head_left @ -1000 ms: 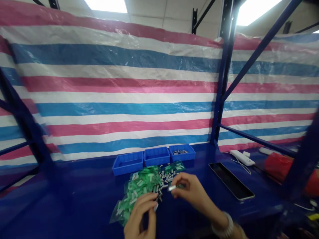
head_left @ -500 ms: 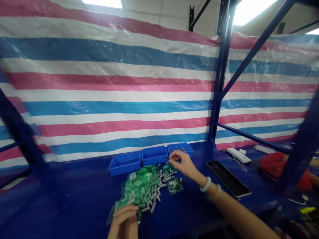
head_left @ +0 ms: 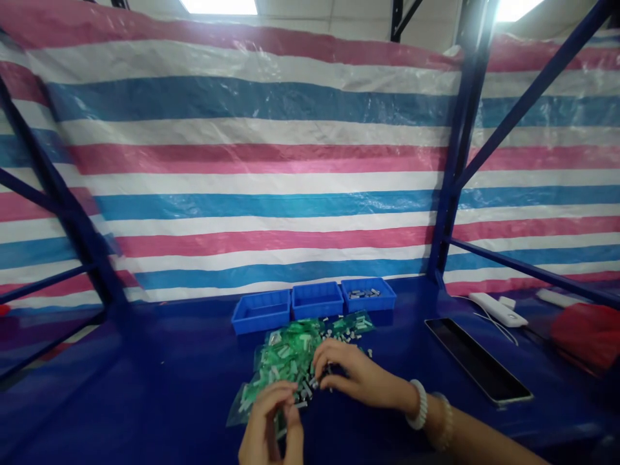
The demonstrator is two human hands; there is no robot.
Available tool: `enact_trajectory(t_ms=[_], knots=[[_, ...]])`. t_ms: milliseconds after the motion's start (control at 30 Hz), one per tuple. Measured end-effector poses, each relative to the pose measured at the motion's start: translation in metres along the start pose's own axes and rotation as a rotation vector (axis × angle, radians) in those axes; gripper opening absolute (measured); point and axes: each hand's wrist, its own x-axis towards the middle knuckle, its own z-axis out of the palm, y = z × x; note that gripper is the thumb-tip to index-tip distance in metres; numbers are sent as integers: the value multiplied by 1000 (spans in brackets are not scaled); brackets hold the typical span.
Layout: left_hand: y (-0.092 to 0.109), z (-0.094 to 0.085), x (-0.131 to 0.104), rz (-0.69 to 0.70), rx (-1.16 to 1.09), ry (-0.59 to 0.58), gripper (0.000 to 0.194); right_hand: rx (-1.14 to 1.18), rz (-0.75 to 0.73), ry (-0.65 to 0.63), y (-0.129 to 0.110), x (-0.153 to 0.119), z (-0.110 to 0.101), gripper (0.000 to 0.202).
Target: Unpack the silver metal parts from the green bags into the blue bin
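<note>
Green plastic bags of small parts (head_left: 285, 355) lie in a heap on the blue table, with loose metal pieces (head_left: 306, 390) along the heap's right side. My left hand (head_left: 274, 420) is at the near edge of the heap, fingers curled with the thumb apart from them; nothing clear shows in it. Over the loose metal pieces, my right hand (head_left: 356, 378) is bent with a gap between thumb and fingers, and no held piece can be made out. Behind the heap stand a left blue bin (head_left: 261, 321), a middle blue bin (head_left: 317, 311) and a right blue bin (head_left: 382, 301) holding metal pieces.
A black tablet (head_left: 477, 358) lies to the right on the table. Beyond it are a white power strip (head_left: 498, 310) with cables and a red cloth item (head_left: 588, 332). Blue metal posts (head_left: 460, 155) rise at both sides, before a striped plastic sheet (head_left: 271, 206).
My right hand has moved from beside the right bin down to the loose metal pieces. My left hand's thumb and fingers have parted. The camera view has turned slightly left.
</note>
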Motion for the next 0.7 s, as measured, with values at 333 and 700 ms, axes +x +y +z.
enact_trajectory(t_ms=[333,700], knots=[[11,46,25,-510,-252,-343,27,474,70,241,-2,-3,-11,18],[9,42,22,-823,-577,-294,29,478,70,236,-7,-5,-13,23]])
